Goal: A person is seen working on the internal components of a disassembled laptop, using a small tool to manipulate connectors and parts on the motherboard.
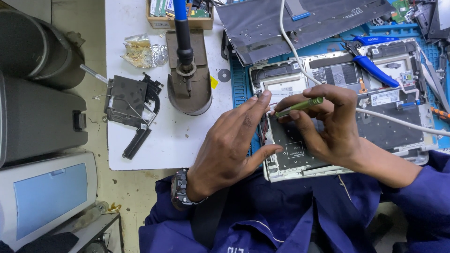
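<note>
An opened laptop base [401, 136] lies on a blue mat with its dark battery and boards exposed. My right hand [335, 126] pinches a thin green screwdriver [300, 106], tip pointing left near the base's left edge. My left hand [229, 145] rests on that left side, fingers extended, index fingertip by the screwdriver's tip and thumb on the battery [295, 150]. A white cable [403, 122] crosses over the base.
Blue-handled pliers [372, 68] lie on the laptop's far part. A soldering iron in its stand [187, 70], a removed fan with heat pipe [131, 105], crumpled foil [145, 52] and a grey keyboard panel [300, 23] sit on the white table. Dark machines stand at left.
</note>
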